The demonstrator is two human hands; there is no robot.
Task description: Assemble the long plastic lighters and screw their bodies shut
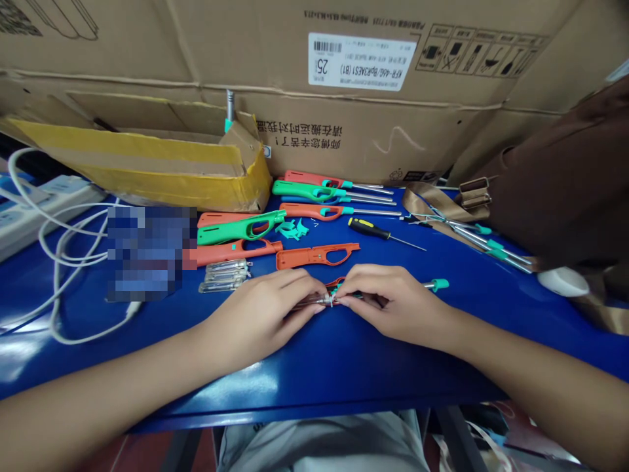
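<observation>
Both my hands rest on the blue table [314, 367] and meet over one long-necked lighter [434, 284], of which an orange body part, a metal tube and a teal tip show. My left hand [268, 314] pinches its clear inner part at the middle. My right hand [388, 301] covers the orange body, fingers closed on it. Just beyond the hands lies an orange half-shell [317, 255]. Left of it lie clear fuel tanks [223, 275].
Finished green and orange lighters [314, 191] lie at the back by a yellow-taped carton [147, 170]. A black screwdriver [378, 233] and teal trigger bits [292, 229] lie mid-table. Metal tubes [486, 246], a brown bag [565, 190], white cables [59, 262] and large cardboard boxes surround them.
</observation>
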